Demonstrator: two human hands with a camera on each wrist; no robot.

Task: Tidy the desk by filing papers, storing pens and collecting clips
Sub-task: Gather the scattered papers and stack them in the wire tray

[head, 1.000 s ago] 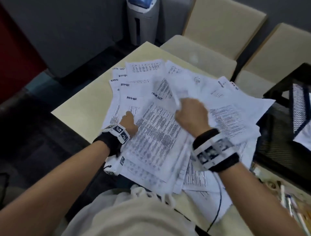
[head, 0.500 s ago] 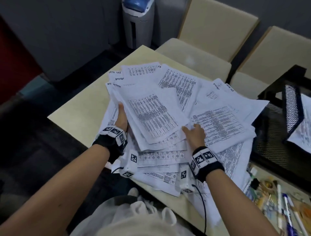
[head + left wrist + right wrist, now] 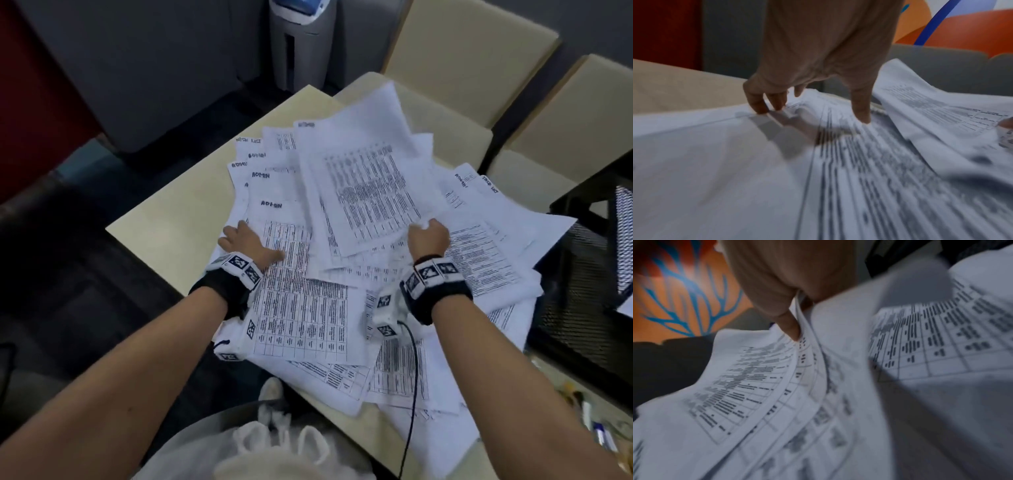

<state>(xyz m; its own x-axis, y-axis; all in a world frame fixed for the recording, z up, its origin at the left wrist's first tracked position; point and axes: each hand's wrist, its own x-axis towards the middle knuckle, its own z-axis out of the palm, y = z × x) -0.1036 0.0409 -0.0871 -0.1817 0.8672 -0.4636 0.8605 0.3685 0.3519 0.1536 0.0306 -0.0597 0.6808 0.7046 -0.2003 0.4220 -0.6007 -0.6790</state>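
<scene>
A loose pile of printed papers [image 3: 301,318] covers the beige desk [image 3: 171,233]; several sheets carry the handwritten word ADMIN. My left hand [image 3: 246,240] lies on top of the pile's left side with its fingers spread. In the left wrist view its fingertips [image 3: 862,113] press down on the papers [image 3: 735,162]. My right hand [image 3: 428,233] grips the near edge of a few table-printed sheets [image 3: 370,178] and holds them raised above the pile. In the right wrist view the thumb [image 3: 791,327] pinches those sheets [image 3: 760,386].
A black mesh file tray [image 3: 582,308] stands at the desk's right side. Pens [image 3: 596,431] and small items lie at the lower right. Two beige chairs [image 3: 462,68] stand behind the desk, and a grey bin [image 3: 301,41] beyond it. A cable [image 3: 412,377] hangs from my right wrist.
My left hand came out from under the left sheets and now lies on top. My right hand went from flat on the pile to gripping and lifting a few sheets.
</scene>
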